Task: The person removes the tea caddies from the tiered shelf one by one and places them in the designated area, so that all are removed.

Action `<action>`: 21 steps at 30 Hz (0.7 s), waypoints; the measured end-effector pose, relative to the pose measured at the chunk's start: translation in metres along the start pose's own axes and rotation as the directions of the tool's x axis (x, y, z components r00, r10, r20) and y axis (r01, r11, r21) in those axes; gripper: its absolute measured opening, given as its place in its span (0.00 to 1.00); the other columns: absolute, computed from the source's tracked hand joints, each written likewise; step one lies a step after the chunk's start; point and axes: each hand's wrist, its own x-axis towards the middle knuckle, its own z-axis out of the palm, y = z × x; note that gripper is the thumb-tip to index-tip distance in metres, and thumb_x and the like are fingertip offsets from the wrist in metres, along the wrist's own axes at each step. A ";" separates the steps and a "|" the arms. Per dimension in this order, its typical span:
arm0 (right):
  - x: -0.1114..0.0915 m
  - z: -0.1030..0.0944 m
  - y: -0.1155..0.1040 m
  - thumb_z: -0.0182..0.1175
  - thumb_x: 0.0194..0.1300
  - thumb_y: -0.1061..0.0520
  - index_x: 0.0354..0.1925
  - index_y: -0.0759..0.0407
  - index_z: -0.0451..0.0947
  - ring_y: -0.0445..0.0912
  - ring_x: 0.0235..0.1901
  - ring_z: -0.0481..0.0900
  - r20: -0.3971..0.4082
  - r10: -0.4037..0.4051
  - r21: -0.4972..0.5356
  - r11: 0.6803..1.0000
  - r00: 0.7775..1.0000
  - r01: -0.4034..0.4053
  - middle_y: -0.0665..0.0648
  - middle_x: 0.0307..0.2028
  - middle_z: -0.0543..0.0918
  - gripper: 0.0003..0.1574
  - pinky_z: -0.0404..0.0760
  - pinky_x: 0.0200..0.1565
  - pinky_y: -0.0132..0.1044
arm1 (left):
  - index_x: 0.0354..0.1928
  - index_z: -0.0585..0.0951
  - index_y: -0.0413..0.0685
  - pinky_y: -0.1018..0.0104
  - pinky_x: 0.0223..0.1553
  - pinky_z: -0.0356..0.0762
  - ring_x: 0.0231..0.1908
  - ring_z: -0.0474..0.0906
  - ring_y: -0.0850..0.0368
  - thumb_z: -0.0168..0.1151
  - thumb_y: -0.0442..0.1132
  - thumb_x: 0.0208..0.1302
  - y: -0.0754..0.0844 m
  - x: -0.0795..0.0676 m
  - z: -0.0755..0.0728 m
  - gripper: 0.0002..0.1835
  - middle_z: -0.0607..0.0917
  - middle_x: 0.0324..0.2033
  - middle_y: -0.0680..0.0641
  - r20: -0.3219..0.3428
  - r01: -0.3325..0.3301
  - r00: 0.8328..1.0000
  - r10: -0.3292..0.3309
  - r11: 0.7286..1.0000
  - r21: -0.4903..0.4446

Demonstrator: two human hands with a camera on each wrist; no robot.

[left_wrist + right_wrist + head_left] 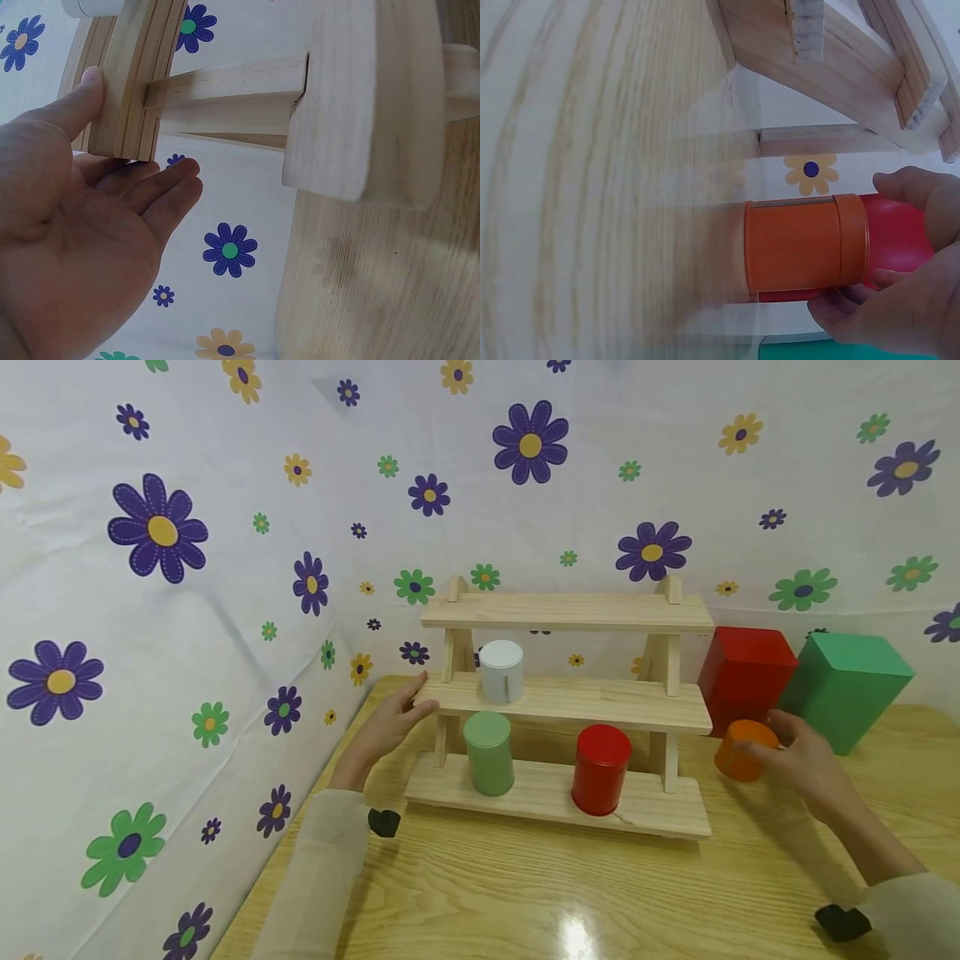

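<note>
A light wooden three-tier display rack (570, 697) stands on the table. My left hand (393, 722) holds the left end of its middle shelf (124, 112), thumb on one face and fingers behind the board. My right hand (806, 764) is around the top of an orange canister (738, 764) right of the rack. In the right wrist view, its fingers meet the canister near the lid, and the thumb (904, 184) stands off from it. The canister is upright on the table. A white canister (502, 672) sits on the middle shelf; green (489, 756) and red (601, 770) canisters are on the bottom one.
Behind the orange canister stand a red box (750, 672) and a green box (847, 681), close together. A white cloth with flowers (450, 452) hangs at the back and along the left. The wooden table (487, 893) extends in front of the rack.
</note>
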 end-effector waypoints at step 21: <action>-0.004 -0.026 -0.033 0.53 0.79 0.39 0.81 0.68 0.42 0.76 0.69 0.58 -0.074 -0.001 0.043 0.999 0.997 0.004 0.78 0.74 0.57 0.53 0.72 0.65 0.62 | 0.80 0.49 0.33 0.44 0.76 0.51 0.78 0.46 0.37 0.52 0.42 0.82 -0.003 0.001 0.001 0.37 0.48 0.80 0.36 0.003 -0.016 1.000 0.016 1.000 -0.022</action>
